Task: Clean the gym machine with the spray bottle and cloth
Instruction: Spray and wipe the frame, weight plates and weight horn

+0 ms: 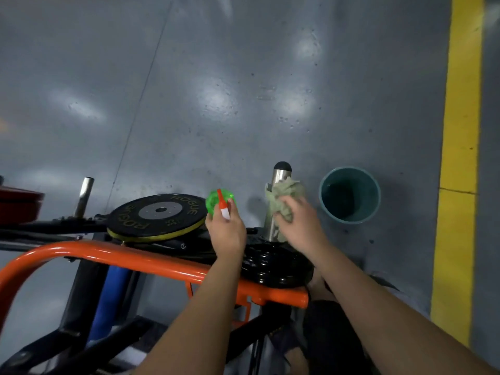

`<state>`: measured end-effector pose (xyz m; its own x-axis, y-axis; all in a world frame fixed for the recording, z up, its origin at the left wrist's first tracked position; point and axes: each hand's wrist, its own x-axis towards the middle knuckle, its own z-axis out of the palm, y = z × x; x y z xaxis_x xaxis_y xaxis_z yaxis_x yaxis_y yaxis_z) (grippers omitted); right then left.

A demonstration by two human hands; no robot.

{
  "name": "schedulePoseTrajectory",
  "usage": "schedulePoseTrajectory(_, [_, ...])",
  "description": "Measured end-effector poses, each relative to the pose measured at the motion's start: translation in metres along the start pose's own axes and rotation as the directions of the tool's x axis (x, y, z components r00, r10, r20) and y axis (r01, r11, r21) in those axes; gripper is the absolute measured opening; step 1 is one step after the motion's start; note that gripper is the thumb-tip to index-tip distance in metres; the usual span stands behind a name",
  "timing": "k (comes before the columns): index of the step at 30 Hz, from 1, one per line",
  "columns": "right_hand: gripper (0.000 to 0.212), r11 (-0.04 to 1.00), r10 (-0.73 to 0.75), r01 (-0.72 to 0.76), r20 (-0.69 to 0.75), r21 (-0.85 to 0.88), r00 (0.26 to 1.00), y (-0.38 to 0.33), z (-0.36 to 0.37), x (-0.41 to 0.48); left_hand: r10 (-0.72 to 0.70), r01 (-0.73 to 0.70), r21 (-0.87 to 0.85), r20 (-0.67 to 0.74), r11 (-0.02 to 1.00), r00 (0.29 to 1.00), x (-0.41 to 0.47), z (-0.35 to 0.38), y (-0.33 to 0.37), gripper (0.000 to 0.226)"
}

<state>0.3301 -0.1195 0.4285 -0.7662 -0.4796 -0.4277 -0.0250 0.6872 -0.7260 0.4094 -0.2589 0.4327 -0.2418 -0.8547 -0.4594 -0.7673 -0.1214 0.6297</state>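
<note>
Left hand (pixel 226 230), one spray bottle (pixel 215 202); right hand (pixel 301 223), one cloth (pixel 284 191)

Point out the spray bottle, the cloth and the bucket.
spray bottle (pixel 213 203), head view, on its green body.
cloth (pixel 286 189), head view, on its bunched top fold.
bucket (pixel 349 218), head view, on its near outer wall.

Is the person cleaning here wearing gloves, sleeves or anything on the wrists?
No. The left hand and right hand are bare, without gloves. The left forearm and right forearm are uncovered as far as the picture's edge: no sleeves, watch or wristbands show. No rings are visible either.
</note>
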Motion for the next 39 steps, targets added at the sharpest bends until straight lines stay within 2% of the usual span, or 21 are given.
schedulePoseTrajectory(3, [0.025, 0.953, -0.184, 0.243, 0.292, -0.180, 0.939, 0.020, 0.035, 0.000, -0.065, 0.061, 0.140, 0.030, 0.988, 0.997, 0.009, 0.023, -0.010, 0.057])
schedulePoseTrajectory(5, [0.026, 0.932, -0.200, 0.292, 0.365, -0.216, 0.909, 0.023, 0.035, 0.008, -0.149, 0.146, 0.150, 0.013, 0.978, 0.989, 0.014, 0.032, -0.014, 0.068])
schedulePoseTrajectory(7, [0.029, 0.917, -0.226, 0.303, 0.287, -0.259, 0.931, 0.026, 0.025, 0.024, -0.173, 0.168, 0.193, 0.008, 0.967, 0.985, 0.018, 0.037, -0.016, 0.074])
schedulePoseTrajectory(10, [0.044, 0.911, -0.222, 0.195, -0.033, -0.362, 0.975, 0.016, 0.010, 0.055, -0.147, 0.150, 0.193, -0.028, 0.970, 0.989, 0.019, 0.036, -0.017, 0.066])
schedulePoseTrajectory(13, [0.062, 0.903, -0.235, 0.163, -0.138, -0.398, 0.962, -0.008, 0.019, 0.083, -0.144, 0.153, 0.168, -0.066, 0.974, 0.987, 0.020, 0.035, -0.022, 0.071])
schedulePoseTrajectory(15, [0.061, 0.899, -0.268, 0.177, -0.183, -0.402, 0.946, -0.014, 0.029, 0.089, -0.132, 0.145, 0.183, -0.079, 0.972, 0.988, 0.022, 0.038, -0.023, 0.077])
schedulePoseTrajectory(18, [0.040, 0.784, -0.397, 0.303, -0.062, -0.542, 0.916, 0.004, 0.046, 0.071, -0.116, 0.131, 0.194, -0.088, 0.972, 0.989, 0.021, 0.038, -0.022, 0.065])
schedulePoseTrajectory(22, [0.043, 0.664, -0.575, 0.561, 0.141, -0.495, 0.805, 0.052, 0.039, 0.034, -0.097, 0.109, 0.172, -0.077, 0.979, 0.992, 0.021, 0.037, -0.027, 0.054])
schedulePoseTrajectory(26, [0.054, 0.363, -0.640, 0.745, 0.431, -0.560, 0.636, 0.050, 0.015, 0.033, -0.105, 0.115, 0.128, -0.087, 0.985, 0.991, 0.018, 0.035, -0.025, 0.050])
schedulePoseTrajectory(28, [0.058, 0.223, -0.610, 0.804, 0.564, -0.551, 0.556, 0.041, 0.012, 0.038, -0.104, 0.113, 0.125, -0.079, 0.986, 0.991, 0.018, 0.035, -0.026, 0.048])
schedulePoseTrajectory(31, [0.058, 0.054, -0.506, 0.840, 0.711, -0.539, 0.489, 0.046, 0.017, 0.046, -0.095, 0.106, 0.144, -0.078, 0.984, 0.992, 0.019, 0.037, -0.026, 0.048])
schedulePoseTrajectory(34, [0.036, -0.109, -0.442, 0.854, 0.794, -0.509, 0.417, 0.052, 0.037, 0.053, -0.077, 0.090, 0.177, -0.078, 0.980, 0.994, 0.023, 0.039, -0.026, 0.048])
schedulePoseTrajectory(35, [0.025, -0.152, -0.369, 0.842, 0.820, -0.518, 0.437, 0.048, 0.043, 0.055, -0.075, 0.087, 0.182, -0.076, 0.979, 0.994, 0.024, 0.040, -0.028, 0.047])
schedulePoseTrajectory(36, [0.013, -0.116, -0.344, 0.812, 0.790, -0.572, 0.507, 0.041, 0.051, 0.060, -0.077, 0.089, 0.187, -0.074, 0.978, 0.994, 0.026, 0.041, -0.030, 0.047])
schedulePoseTrajectory(37, [0.015, -0.083, -0.324, 0.748, 0.727, -0.659, 0.605, 0.039, 0.059, 0.061, -0.079, 0.091, 0.188, -0.071, 0.978, 0.994, 0.028, 0.041, -0.032, 0.047])
schedulePoseTrajectory(38, [0.022, 0.054, -0.192, 0.733, 0.713, -0.679, 0.674, 0.029, 0.063, 0.063, -0.081, 0.092, 0.188, -0.068, 0.978, 0.994, 0.029, 0.042, -0.032, 0.046])
schedulePoseTrajectory(39, [0.026, 0.016, 0.036, 0.778, 0.778, -0.628, 0.627, 0.018, 0.069, 0.071, -0.083, 0.093, 0.190, -0.063, 0.977, 0.995, 0.030, 0.043, -0.033, 0.045])
